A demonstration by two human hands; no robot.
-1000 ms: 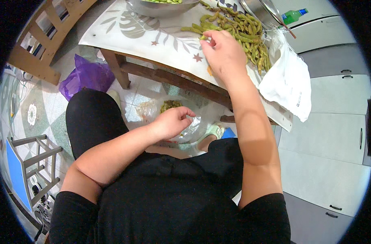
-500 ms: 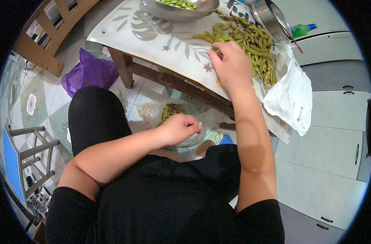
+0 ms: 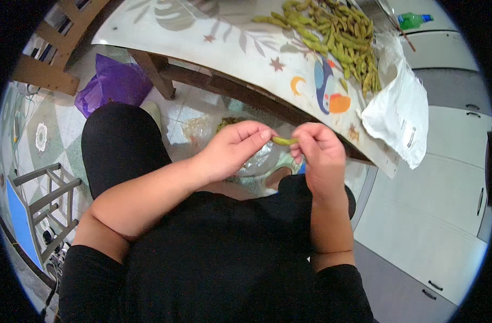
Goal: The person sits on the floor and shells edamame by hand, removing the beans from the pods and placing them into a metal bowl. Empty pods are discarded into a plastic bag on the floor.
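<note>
A green bean pod [image 3: 284, 141] is held between both hands in front of my lap. My left hand [image 3: 232, 149] pinches its left end and my right hand [image 3: 319, 152] pinches its right end. Below the hands, on the floor between my knees, lies a clear plastic bag [image 3: 256, 160] with green scraps in it, partly hidden by my left hand. A pile of green bean pods [image 3: 332, 37] lies on the table [image 3: 213, 37] beyond my hands, on a patterned tablecloth.
A white plastic bag [image 3: 399, 116] hangs over the table's right edge. A purple bag [image 3: 114, 86] lies on the tiled floor by a table leg. A wooden chair [image 3: 46, 54] stands far left, a grey stool [image 3: 46, 199] at left. White cabinets [image 3: 445, 177] fill the right side.
My right hand has come down from the pile on the table with a pod and met my left hand over the lap. The view has tilted down.
</note>
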